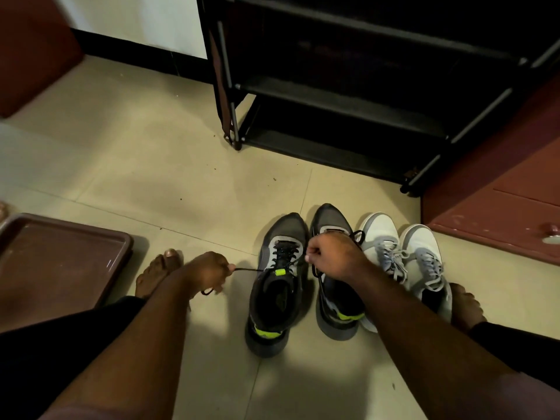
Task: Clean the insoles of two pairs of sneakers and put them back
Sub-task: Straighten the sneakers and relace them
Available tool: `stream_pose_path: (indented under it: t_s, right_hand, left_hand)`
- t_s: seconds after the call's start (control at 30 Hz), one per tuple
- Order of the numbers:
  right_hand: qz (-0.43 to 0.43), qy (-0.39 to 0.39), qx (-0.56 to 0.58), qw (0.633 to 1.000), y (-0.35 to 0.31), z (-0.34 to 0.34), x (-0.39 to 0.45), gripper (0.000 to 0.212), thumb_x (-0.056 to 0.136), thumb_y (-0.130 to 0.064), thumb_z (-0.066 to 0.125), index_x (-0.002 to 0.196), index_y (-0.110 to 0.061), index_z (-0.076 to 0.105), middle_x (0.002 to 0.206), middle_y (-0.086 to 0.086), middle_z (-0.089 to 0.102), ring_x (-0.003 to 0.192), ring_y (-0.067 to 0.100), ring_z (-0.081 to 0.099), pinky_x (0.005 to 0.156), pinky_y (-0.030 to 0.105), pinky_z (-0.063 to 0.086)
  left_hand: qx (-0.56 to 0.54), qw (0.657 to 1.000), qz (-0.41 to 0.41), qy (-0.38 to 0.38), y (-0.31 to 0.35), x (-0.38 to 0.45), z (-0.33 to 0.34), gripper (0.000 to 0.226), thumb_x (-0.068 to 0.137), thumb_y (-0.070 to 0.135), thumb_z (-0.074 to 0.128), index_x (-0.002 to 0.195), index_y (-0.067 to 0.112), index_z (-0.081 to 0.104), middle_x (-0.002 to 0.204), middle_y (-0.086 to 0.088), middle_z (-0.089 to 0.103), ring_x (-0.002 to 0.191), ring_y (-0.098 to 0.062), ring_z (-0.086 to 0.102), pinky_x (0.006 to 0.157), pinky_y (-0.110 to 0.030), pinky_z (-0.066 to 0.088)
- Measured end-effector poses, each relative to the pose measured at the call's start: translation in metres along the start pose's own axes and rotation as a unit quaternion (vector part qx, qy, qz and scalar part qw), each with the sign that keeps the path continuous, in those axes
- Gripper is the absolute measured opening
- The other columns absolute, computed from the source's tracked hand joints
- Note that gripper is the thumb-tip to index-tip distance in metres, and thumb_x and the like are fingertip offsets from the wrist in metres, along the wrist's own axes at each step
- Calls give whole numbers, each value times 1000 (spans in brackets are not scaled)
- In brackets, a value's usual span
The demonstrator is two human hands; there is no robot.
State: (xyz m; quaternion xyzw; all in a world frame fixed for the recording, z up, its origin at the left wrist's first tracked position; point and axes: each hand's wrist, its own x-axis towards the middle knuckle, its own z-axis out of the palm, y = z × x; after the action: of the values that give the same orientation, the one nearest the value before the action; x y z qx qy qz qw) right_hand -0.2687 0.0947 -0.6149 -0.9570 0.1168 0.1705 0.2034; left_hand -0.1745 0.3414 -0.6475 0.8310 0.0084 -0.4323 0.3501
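So, black shoe rack [348, 86] at the back; both sneaker pairs sit in front of it, dark pair [278, 286] beside white pair [403, 256]. My left hand [209, 272] and right hand [333, 256] each pinch a lace [251, 269] end, fingers curled.

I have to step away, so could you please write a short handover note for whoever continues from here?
Left hand pinches a black lace end, pulled sideways. Right hand grips the other lace over the dark grey pair.
Dark left sneaker, dark right sneaker and the white pair stand side by side on the floor; brown tray at left.
Done: laces coming loose on one dark sneaker.
Left: remove, clean and refit all insoles.
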Motion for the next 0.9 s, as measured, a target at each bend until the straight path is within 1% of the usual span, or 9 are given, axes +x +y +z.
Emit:
stream_pose_path:
  t_s: [0.07,0.17,0.3,0.4,0.5,0.6,0.67,0.8,0.9]
  right_hand:
    - [46,9,204,978,-9,5,-2,19,86,-24,66,70,-14,65,64,-5,62,64,10,56,64,24,43]
    - [116,55,550,825,-38,23,-10,23,93,-19,59,74,-6,60,73,12,65,69,17,57,64,24,44]
    - [189,173,810,527,-64,54,-9,20,98,-10,50,78,-12,56,67,8,62,64,18,60,68,31,50]
    - [218,220,856,414,-61,64,7,18,97,-10,51,79,-9,51,60,6,50,56,19,51,63,32,49]
    - [228,217,870,380,-61,62,15,19,98,-9,51,79,-7,50,58,5,43,53,16,42,63,34,49]
    - [235,191,875,377,-59,59,15,17,98,-12,51,82,-8,51,57,5,44,52,16,44,77,43,53]
    - [235,157,870,404,-51,56,10,14,97,-17,53,85,-10,53,64,7,49,60,17,51,83,48,52]
    - [211,86,824,519,-33,42,-1,9,91,-19,62,89,-11,64,81,5,68,77,17,63,72,37,51]
    - [187,41,830,524,-25,33,-4,5,87,-14,62,91,-12,65,95,7,70,92,19,65,72,31,52]
  left_hand:
    - [-191,981,26,-26,13,-1,9,30,100,7,49,71,9,58,83,-17,63,77,-19,64,84,-36,44]
    - [-419,901,40,-100,33,-17,34,40,104,23,39,80,8,68,110,-20,70,103,-24,62,89,-32,45]
    - [-584,803,24,-115,34,-24,62,68,104,45,28,67,8,72,89,-18,74,86,-26,72,88,-38,48]
    - [-665,747,-18,10,23,-13,75,47,102,46,37,68,17,48,54,-3,52,62,-23,59,76,-35,48]
    - [-716,695,-42,54,18,-8,83,45,103,46,35,67,19,38,46,2,38,59,-18,42,72,-31,44]
    - [-714,692,-62,83,21,-5,82,46,105,45,32,66,19,36,42,4,35,55,-16,37,65,-28,41]
    - [-684,719,-70,102,24,-2,81,46,104,46,36,67,19,38,44,3,36,51,-15,38,60,-27,41]
    - [-533,837,21,123,30,-5,82,28,99,31,55,77,14,53,55,1,48,50,-13,45,49,-23,43]
    - [-443,887,118,52,39,-9,77,14,93,3,60,101,12,67,71,-1,66,61,-12,60,53,-20,50]
